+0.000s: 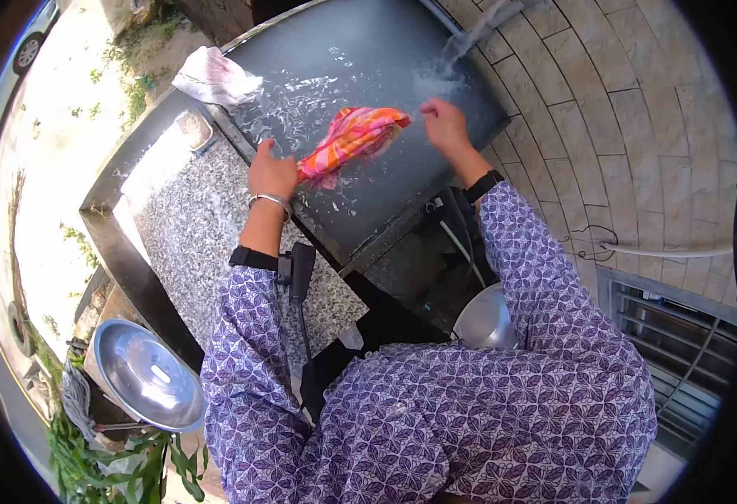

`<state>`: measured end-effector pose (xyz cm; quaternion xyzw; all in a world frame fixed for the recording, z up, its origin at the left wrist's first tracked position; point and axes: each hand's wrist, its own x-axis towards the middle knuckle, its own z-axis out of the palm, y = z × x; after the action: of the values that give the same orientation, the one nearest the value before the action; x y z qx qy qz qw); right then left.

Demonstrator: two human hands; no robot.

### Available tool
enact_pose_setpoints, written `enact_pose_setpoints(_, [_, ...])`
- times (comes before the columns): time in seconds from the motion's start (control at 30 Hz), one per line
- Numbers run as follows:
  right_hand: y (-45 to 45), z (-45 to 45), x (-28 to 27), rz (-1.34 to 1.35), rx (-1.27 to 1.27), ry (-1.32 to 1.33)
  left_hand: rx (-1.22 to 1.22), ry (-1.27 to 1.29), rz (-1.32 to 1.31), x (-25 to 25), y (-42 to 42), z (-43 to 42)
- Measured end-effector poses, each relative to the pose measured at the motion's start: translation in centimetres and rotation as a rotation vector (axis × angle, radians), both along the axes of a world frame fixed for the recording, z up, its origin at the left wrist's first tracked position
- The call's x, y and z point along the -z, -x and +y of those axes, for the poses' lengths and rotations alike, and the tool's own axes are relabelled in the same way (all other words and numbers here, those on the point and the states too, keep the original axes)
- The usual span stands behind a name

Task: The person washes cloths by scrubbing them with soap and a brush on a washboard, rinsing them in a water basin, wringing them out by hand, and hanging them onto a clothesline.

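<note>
A wet cloth [353,143] in orange, pink and white stripes stretches above the water of a dark tank [436,172]. My left hand [274,175], with a bangle at the wrist, grips the cloth's left end; the index finger sticks up. At the cloth's other end, a small gap separates it from my right hand [446,128], whose fingers are curled together with nothing visible in them. Water pours from a pipe [503,13] into the tank behind my right hand. A white and pinkish cloth [215,77] lies over the tank's far left corner.
Left of the tank is a speckled stone slab [192,218] with a small soap dish [194,132] on it. A metal basin [148,375] stands at lower left. Below my right arm is a metal pot [488,319]. A tiled wall [587,109] rises at right.
</note>
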<state>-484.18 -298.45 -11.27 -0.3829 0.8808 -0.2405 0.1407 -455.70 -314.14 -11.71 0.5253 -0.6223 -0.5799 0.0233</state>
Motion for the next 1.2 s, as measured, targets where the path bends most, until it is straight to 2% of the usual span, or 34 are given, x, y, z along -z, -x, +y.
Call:
enact_pose_setpoints(0.03, [0.0, 0.3, 0.4, -0.007, 0.003, -0.007, -0.011, 0.245, -0.088, 1.2, 0.7, 1.0])
enact_pose_setpoints(0.07, [-0.8, 1.0, 1.3, 0.080, -0.162, 0.073, -0.017, 0.485, -0.178, 2.5, 1.4, 2.0])
enact_pose_setpoints(0.1, [-2.0, 1.7, 1.9, 0.165, -0.323, 0.154, -0.002, 0.551, -0.091, 2.6, 2.5, 3.1])
enact_pose_setpoints(0.17, [-4.5, 1.8, 2.4, 0.116, -0.558, 0.017, 0.099, 0.527, -0.135, 4.2, 4.6, 4.5])
enact_pose_setpoints(0.2, [-5.4, 1.7, 2.7, 0.106, -0.553, 0.014, 0.185, 0.520, -0.168, 4.7, 5.5, 5.0])
enact_pose_setpoints(0.23, [-6.0, 1.5, 3.0, 0.256, -0.582, -0.100, 0.226, 0.538, -0.293, 4.7, 6.4, 5.5])
enact_pose_setpoints(0.27, [-6.2, 1.4, 3.3, 0.406, -0.609, -0.216, 0.229, 0.535, -0.298, 4.7, 6.8, 5.3])
enact_pose_setpoints(0.3, [-5.6, 1.1, 4.0, 0.424, -0.658, -0.318, 0.252, 0.413, -0.310, 5.0, 7.1, 4.9])
enact_pose_setpoints(0.33, [-5.0, 0.3, 4.5, 0.416, -0.659, -0.320, 0.274, 0.289, -0.324, 5.7, 7.3, 4.5])
enact_pose_setpoints(0.37, [-4.6, -0.6, 5.0, 0.285, -0.707, -0.535, 0.275, 0.283, -0.331, 6.4, 7.4, 4.2])
enact_pose_setpoints(0.4, [-4.2, -1.3, 5.3, 0.151, -0.750, -0.745, 0.342, 0.275, -0.451, 7.6, 7.4, 3.7])
enact_pose_setpoints(0.43, [-3.9, -1.6, 5.5, 0.146, -0.755, -0.743, 0.408, 0.267, -0.570, 8.3, 7.3, 3.3])
enact_pose_setpoints(0.5, [-3.6, -2.0, 5.5, 0.081, -0.804, -0.930, 0.408, 0.268, -0.572, 9.2, 6.7, 2.6])
enact_pose_setpoints(0.53, [-3.6, -2.7, 3.9, 0.082, -0.808, -0.929, 0.409, 0.274, -0.567, 9.8, 6.5, 2.2])
enact_pose_setpoints(0.6, [-3.7, -4.5, 1.0, -0.220, -0.869, -0.723, 0.313, 0.277, -0.540, 11.7, 6.4, 1.1])
enact_pose_setpoints(0.67, [-4.5, -6.7, 1.0, -0.020, -0.644, -0.145, 0.223, 0.272, -0.517, 11.9, 6.1, 1.3])
enact_pose_setpoints(0.73, [-5.4, -9.4, 3.7, 0.142, -0.686, 0.297, 0.010, 0.436, -0.117, 10.0, 6.9, 2.2])
enact_pose_setpoints(0.77, [-5.3, -9.9, 4.5, 0.136, -0.682, 0.301, 0.013, 0.437, -0.124, 9.5, 7.2, 2.2])
enact_pose_setpoints(0.83, [-5.7, -10.9, 4.6, -0.198, -0.784, -0.221, -0.194, 0.342, 0.226, 9.3, 7.1, 2.3])
enact_pose_setpoints(0.87, [-5.6, -11.1, 4.9, -0.205, -0.790, -0.222, -0.198, 0.340, 0.218, 9.1, 6.7, 2.3])
enact_pose_setpoints(0.93, [-4.6, -11.4, 6.5, -0.158, -0.709, -0.420, 0.008, 0.365, -0.178, 8.8, 6.2, 2.1])
enact_pose_setpoints(0.97, [-3.9, -10.9, 7.1, -0.118, -0.620, -0.403, 0.000, 0.359, -0.179, 8.5, 6.2, 2.1])
enact_pose_setpoints(1.03, [-1.5, -9.7, 7.5, 0.017, -0.460, -0.460, 0.165, 0.261, -0.494, 8.1, 6.6, 2.2])
enact_pose_setpoints(1.1, [1.3, -8.6, 6.2, 0.119, -0.383, -0.529, 0.251, 0.319, -0.533, 10.0, 6.7, 1.9])
enact_pose_setpoints(1.17, [3.5, -8.0, 3.5, -0.030, -0.302, -0.420, 0.338, 0.383, -0.579, 10.0, 6.7, 1.0])
enact_pose_setpoints(1.2, [4.7, -7.6, 3.3, -0.026, -0.300, -0.418, 0.286, 0.450, -0.394, 8.5, 6.7, 0.2])
